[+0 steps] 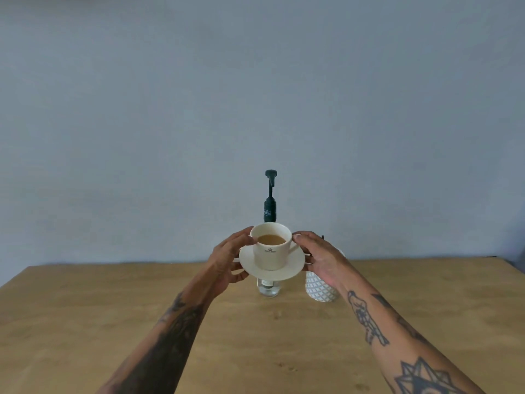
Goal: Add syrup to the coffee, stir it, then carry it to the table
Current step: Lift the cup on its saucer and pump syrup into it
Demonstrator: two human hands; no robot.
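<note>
while both hands grip the saucer, left hand and right hand curled at its edges, the coffee cup rides above the table, hiding most of the syrup bottle; a patterned holder stands right.

A plain coffee corner, home or small café; which one cannot be told.
A bare wooden table against a blank grey wall carries a pump-topped syrup bottle and a patterned paper cup.
</note>
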